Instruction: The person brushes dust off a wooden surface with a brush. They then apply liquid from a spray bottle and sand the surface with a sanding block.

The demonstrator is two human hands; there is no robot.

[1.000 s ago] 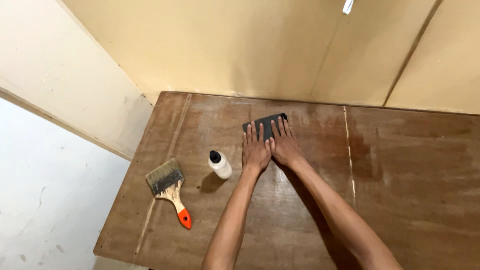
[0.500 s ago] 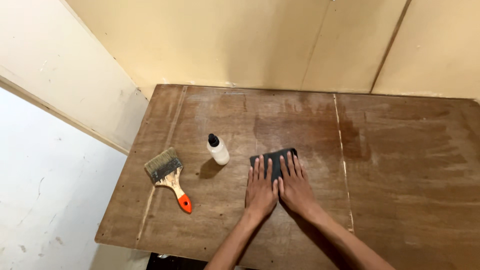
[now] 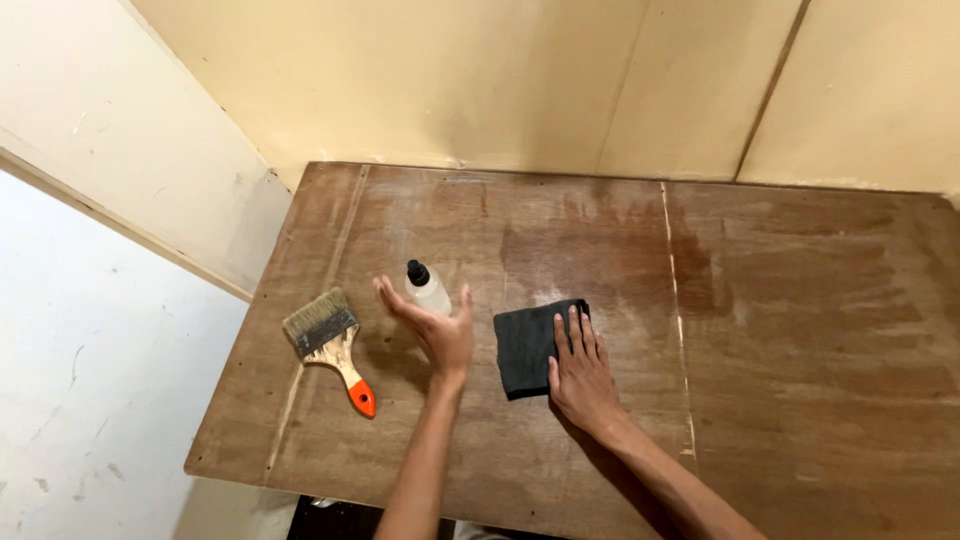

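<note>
Head view: my right hand (image 3: 583, 372) flat, fingers spread on dark sanding pad (image 3: 527, 346) mid-tabletop (image 3: 800, 330); left hand (image 3: 432, 327) open, fingers apart, reaching squeeze bottle (image 3: 428, 287) just beyond. Paintbrush (image 3: 328, 343) left. Next needs firm bottle grasp.

Soft, even indoor light falls from above on the wooden desk (image 3: 780, 330), leaving a pale sheen beside the dark cloth (image 3: 528, 345). Short, diffuse shadows lie under the bottle (image 3: 428, 288) and both forearms. Focus is sharp throughout, with slight wide-angle bending toward the desk's far corners.
</note>
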